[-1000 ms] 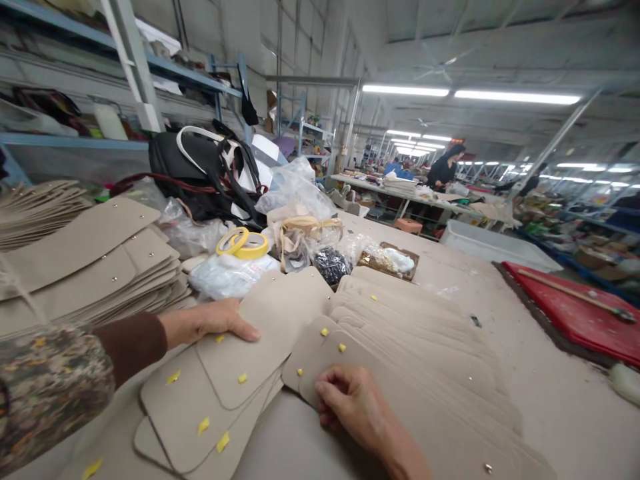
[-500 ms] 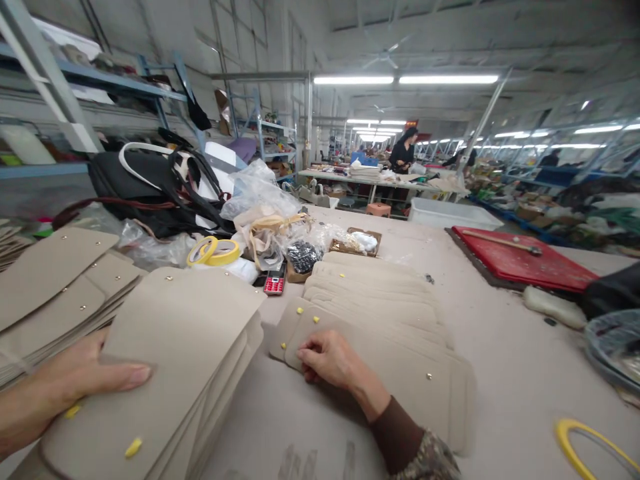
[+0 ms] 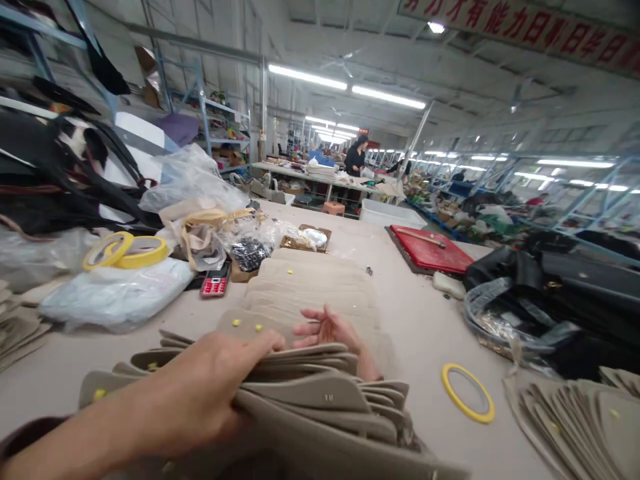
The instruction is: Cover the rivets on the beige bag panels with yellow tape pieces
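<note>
My left hand [image 3: 205, 383] is clamped around a thick bundle of beige flap-shaped panels [image 3: 320, 400], held up on edge close to me. Small metal studs and yellow tabs show on some of these panels. Just beyond the bundle is my right hand [image 3: 333, 333], its fingers spread and its wrist partly hidden by the panels. Nothing shows in its grasp; whether its lower part touches the bundle I cannot tell. Behind it, a fanned row of similar beige panels [image 3: 310, 283] lies on the table, with yellow tabs at its left edge.
Yellow tape rolls [image 3: 145, 253] lie on a white plastic packet [image 3: 120, 293] at left, near a red-keyed phone [image 3: 215, 283]. On the right are a yellow ring [image 3: 467, 393], a red board [image 3: 427, 250] with a hammer, and more panels [image 3: 565, 427]. A person [image 3: 355, 159] stands far back.
My left hand has brought its bundle rightward to the middle and tipped it on edge. My right hand has come off the row of panels and opened behind the bundle. The view has swung right.
</note>
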A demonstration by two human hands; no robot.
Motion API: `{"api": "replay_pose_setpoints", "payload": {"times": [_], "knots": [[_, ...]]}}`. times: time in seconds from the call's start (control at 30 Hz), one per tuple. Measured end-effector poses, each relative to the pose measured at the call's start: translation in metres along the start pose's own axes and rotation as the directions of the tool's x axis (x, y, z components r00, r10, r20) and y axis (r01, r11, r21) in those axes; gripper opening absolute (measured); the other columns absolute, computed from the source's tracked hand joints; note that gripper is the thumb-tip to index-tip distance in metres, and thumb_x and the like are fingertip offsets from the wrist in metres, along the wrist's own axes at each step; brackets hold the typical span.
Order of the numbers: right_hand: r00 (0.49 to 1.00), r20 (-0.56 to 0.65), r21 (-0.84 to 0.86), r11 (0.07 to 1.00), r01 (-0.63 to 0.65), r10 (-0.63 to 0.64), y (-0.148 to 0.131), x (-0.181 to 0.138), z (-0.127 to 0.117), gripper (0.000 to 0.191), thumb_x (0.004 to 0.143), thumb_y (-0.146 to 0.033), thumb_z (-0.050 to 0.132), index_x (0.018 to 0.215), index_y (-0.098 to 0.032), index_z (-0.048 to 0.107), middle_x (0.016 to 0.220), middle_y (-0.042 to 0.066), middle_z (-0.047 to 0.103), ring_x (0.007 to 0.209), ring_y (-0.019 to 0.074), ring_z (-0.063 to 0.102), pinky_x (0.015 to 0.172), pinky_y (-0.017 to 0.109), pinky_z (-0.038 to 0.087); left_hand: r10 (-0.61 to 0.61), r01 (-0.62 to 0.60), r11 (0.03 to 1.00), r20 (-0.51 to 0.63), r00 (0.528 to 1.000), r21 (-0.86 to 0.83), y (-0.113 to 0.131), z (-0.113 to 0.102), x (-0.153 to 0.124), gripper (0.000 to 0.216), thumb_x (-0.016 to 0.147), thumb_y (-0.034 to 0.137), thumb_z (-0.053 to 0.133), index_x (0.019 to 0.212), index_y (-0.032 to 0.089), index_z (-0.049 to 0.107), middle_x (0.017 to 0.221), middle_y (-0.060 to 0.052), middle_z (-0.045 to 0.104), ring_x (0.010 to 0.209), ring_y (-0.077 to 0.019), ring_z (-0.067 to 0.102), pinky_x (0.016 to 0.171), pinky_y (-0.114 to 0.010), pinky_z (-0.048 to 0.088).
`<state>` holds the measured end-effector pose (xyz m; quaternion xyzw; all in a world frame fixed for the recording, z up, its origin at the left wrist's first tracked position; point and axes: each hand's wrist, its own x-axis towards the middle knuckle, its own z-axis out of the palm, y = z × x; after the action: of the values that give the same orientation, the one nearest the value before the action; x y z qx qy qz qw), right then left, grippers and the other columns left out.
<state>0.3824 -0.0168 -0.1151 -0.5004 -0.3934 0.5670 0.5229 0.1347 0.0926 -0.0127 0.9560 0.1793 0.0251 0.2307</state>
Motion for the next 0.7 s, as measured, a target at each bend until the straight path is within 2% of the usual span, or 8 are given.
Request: {"api": "replay_pose_setpoints", "payload": {"times": [0.1, 0.17, 0.23, 0.3, 0.37, 0.53, 0.63, 0.7], "knots": [[0.99, -0.138, 0.151, 0.988, -0.01, 0.031, 0.004, -0.037, -0.034, 0.063, 0.085, -0.068, 0.063, 0.12, -0.016, 0.064, 0.105, 0.011, 0.074, 0.093, 0.0249, 0.072, 0.09, 0.042, 0.053, 0.078, -0.089, 0.993, 0.142, 0.987, 0.073, 0.012, 0.023, 0.033, 0.06, 0.057, 0.016, 0.058, 0.115, 0.03, 0.063, 0.11, -0.001, 0.073, 0.103, -0.027, 0.068, 0.088, -0.035, 0.051], [0.961, -0.274, 0.153, 0.988, 0.004, 0.038, 0.005, -0.061, -0.05, 0.06, 0.075, -0.061, 0.076, 0.114, -0.015, 0.068, 0.105, 0.01, 0.075, 0.094, 0.025, 0.071, 0.091, 0.04, 0.051, 0.032, -0.044, 0.996, 0.158, 0.987, 0.072, 0.007, 0.033, 0.046, 0.078, 0.056, 0.018, 0.06, 0.132, 0.033, 0.057, 0.13, -0.003, 0.066, 0.119, -0.0312, 0.061, 0.101, -0.041, 0.048], [0.938, -0.343, 0.126, 0.992, -0.014, 0.056, 0.004, -0.08, -0.059, 0.064, 0.075, -0.066, 0.073, 0.115, -0.016, 0.068, 0.108, 0.011, 0.074, 0.098, 0.0264, 0.07, 0.093, 0.041, 0.051, -0.015, 0.003, 0.998, 0.187, 0.982, 0.061, -0.002, 0.036, 0.056, 0.086, 0.056, 0.022, 0.065, 0.141, 0.035, 0.052, 0.141, -0.004, 0.06, 0.128, -0.0345, 0.056, 0.108, -0.045, 0.045], [0.945, -0.32, 0.145, 0.989, -0.023, 0.068, 0.003, -0.092, -0.062, 0.08, 0.075, -0.08, 0.064, 0.124, -0.016, 0.064, 0.114, 0.014, 0.073, 0.105, 0.0294, 0.069, 0.095, 0.043, 0.05, -0.048, 0.034, 0.997, 0.224, 0.973, 0.066, -0.009, 0.036, 0.064, 0.088, 0.057, 0.025, 0.066, 0.143, 0.036, 0.051, 0.143, -0.003, 0.059, 0.129, -0.0363, 0.055, 0.109, -0.046, 0.045], [0.963, -0.267, 0.139, 0.99, -0.001, 0.039, 0.004, -0.098, -0.062, 0.096, 0.067, -0.084, 0.068, 0.135, -0.017, 0.057, 0.122, 0.015, 0.07, 0.113, 0.032, 0.065, 0.098, 0.044, 0.048, -0.078, 0.058, 0.995, 0.27, 0.96, 0.083, -0.011, 0.034, 0.07, 0.09, 0.056, 0.027, 0.068, 0.144, 0.034, 0.049, 0.142, -0.004, 0.06, 0.128, -0.0371, 0.055, 0.108, -0.048, 0.046], [0.982, -0.185, 0.015, 0.999, 0.039, -0.036, 0.008, -0.103, -0.067, 0.131, 0.046, -0.054, 0.099, 0.154, -0.021, 0.033, 0.14, 0.014, 0.059, 0.132, 0.0345, 0.052, 0.111, 0.046, 0.038, -0.049, 0.018, 0.994, 0.295, 0.954, 0.107, 0.003, 0.026, 0.071, 0.09, 0.058, 0.019, 0.062, 0.147, 0.027, 0.047, 0.14, -0.007, 0.061, 0.124, -0.0339, 0.059, 0.105, -0.046, 0.049], [0.977, -0.214, -0.127, 0.992, -0.018, -0.01, -0.001, -0.114, -0.064, 0.131, 0.049, -0.05, 0.099, 0.156, -0.021, 0.03, 0.142, 0.015, 0.057, 0.128, 0.0346, 0.056, 0.11, 0.049, 0.04, 0.017, -0.048, 0.991, 0.24, 0.971, 0.124, 0.009, 0.028, 0.062, 0.087, 0.059, 0.011, 0.054, 0.145, 0.029, 0.049, 0.138, -0.004, 0.062, 0.122, -0.0285, 0.061, 0.102, -0.042, 0.052], [0.956, -0.286, -0.362, 0.931, -0.042, -0.068, -0.016, -0.126, -0.053, 0.12, 0.058, -0.052, 0.094, 0.156, -0.022, 0.032, 0.147, 0.016, 0.053, 0.129, 0.0349, 0.056, 0.11, 0.051, 0.041, 0.045, -0.082, 0.984, 0.225, 0.973, 0.157, 0.008, 0.035, 0.054, 0.086, 0.059, 0.008, 0.053, 0.143, 0.029, 0.05, 0.136, -0.003, 0.064, 0.119, -0.0271, 0.063, 0.099, -0.041, 0.053]]}}
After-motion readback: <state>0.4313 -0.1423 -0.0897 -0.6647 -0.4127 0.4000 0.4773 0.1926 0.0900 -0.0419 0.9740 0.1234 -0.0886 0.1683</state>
